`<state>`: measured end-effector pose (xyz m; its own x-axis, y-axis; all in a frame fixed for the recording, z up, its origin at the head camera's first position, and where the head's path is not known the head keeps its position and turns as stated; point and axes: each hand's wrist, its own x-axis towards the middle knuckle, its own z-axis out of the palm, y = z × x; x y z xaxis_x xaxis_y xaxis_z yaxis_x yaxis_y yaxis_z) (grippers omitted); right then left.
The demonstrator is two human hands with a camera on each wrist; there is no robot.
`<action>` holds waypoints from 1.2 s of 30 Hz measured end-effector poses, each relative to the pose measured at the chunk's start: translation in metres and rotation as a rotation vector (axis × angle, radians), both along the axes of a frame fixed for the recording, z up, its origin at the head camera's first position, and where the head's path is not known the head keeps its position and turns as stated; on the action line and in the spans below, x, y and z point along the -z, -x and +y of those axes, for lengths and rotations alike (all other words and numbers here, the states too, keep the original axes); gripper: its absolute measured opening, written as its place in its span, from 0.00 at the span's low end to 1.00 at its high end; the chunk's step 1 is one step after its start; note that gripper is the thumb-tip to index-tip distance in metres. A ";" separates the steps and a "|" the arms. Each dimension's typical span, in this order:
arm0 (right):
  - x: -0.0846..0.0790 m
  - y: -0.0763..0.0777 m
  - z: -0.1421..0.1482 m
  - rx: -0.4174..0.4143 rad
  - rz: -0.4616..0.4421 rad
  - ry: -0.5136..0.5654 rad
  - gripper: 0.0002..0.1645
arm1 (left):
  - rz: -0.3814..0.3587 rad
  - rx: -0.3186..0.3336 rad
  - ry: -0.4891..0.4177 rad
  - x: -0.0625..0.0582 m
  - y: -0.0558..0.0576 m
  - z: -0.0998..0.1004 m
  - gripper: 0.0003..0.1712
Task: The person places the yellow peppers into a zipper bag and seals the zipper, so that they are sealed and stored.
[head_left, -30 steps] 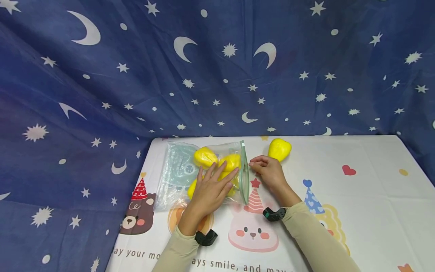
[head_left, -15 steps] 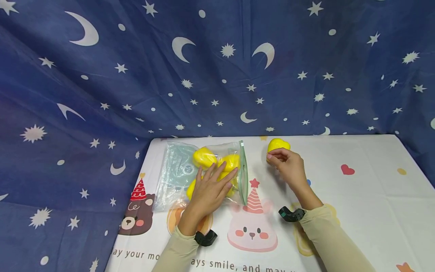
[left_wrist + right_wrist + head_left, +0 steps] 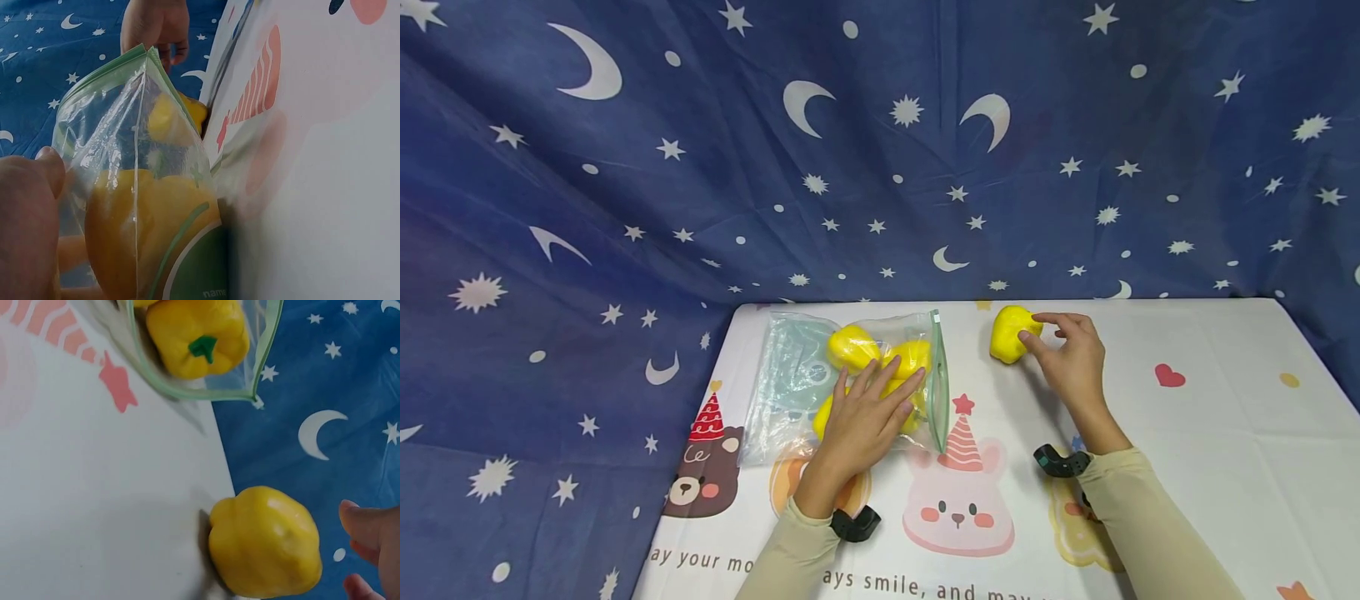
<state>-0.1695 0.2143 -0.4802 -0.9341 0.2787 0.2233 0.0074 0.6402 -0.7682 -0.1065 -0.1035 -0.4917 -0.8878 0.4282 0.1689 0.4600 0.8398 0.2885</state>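
A clear zip-top bag (image 3: 790, 375) with a green edge lies on the table, its open end facing right. Several yellow bell peppers (image 3: 854, 347) are inside; one bagged pepper (image 3: 200, 337) shows its green stem in the right wrist view. My left hand (image 3: 867, 417) rests on the bag with fingers spread, hiding part of its contents. Right of the bag, near the table's back edge, sits a loose yellow bell pepper (image 3: 1011, 336). My right hand (image 3: 1073, 360) is at its right side, thumb and fingers parted; a gap shows between them and the pepper in the right wrist view.
The white tablecloth (image 3: 1225, 467) carries printed animals, a heart and lettering. A dark blue curtain (image 3: 880, 150) with moons and stars stands behind the table and along its left side. Each wrist wears a black camera band (image 3: 1062, 461).
My right hand has moved from beside the bag's opening across to the right side of the loose bell pepper. That pepper has turned slightly. My left hand stays on the bag.
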 end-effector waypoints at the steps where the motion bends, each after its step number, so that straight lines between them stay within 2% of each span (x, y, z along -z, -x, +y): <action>1: 0.001 0.001 0.000 0.002 -0.021 0.007 0.24 | -0.001 0.000 -0.001 0.000 0.000 0.000 0.28; 9: 0.009 0.007 0.005 -0.046 -0.122 0.002 0.40 | 0.008 0.006 -0.013 0.000 0.000 0.000 0.28; 15: 0.014 0.008 0.007 -0.085 -0.158 -0.033 0.38 | 0.006 0.009 -0.008 0.000 0.000 0.000 0.28; 23: 0.014 0.007 0.009 -0.100 -0.167 0.014 0.38 | 0.011 0.009 -0.002 0.000 0.000 0.000 0.28; 31: 0.011 0.007 0.013 -0.131 -0.227 -0.056 0.46 | 0.016 0.005 0.002 0.000 0.001 0.000 0.28; 36: 0.009 0.007 0.015 -0.138 -0.278 -0.073 0.47 | 0.011 0.006 -0.001 0.000 0.001 -0.001 0.28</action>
<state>-0.1764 0.2292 -0.4891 -0.9900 0.1374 -0.0307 0.1193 0.7031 -0.7011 -0.1075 -0.1047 -0.4916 -0.8831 0.4337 0.1791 0.4685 0.8365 0.2844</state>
